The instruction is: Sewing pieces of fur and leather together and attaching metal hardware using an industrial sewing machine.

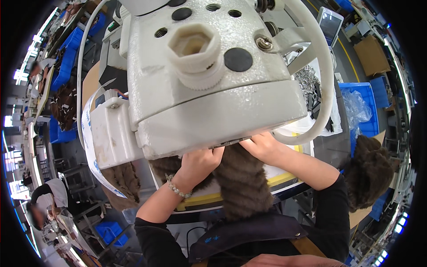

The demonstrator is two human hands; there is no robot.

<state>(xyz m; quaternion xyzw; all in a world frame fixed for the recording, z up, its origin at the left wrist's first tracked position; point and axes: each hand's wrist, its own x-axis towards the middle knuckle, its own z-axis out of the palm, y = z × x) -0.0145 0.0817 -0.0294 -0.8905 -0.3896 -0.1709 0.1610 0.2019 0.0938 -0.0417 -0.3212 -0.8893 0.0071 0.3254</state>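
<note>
A large white sewing machine head (213, 102) fills the upper middle and hides the spot where my fingertips work. Below its lower edge hangs a brown fur piece (243, 182), ribbed in slanting rows, which drapes over the table edge toward my lap. My left hand (198, 167), with a beaded bracelet at the wrist, is closed on the left side of this fur. On its other side my right hand (263, 149) grips it, fingers bent in under the machine. More brown fur (167, 168) lies left of my left wrist.
Yellow tape (202, 200) runs along the table's near edge. Fur also hangs at the left (122, 184) and is heaped at the right (368, 171). Metal hardware (307, 82) lies on white cloth beside a blue bin (362, 104) holding clear plastic. A person (51, 196) works far left.
</note>
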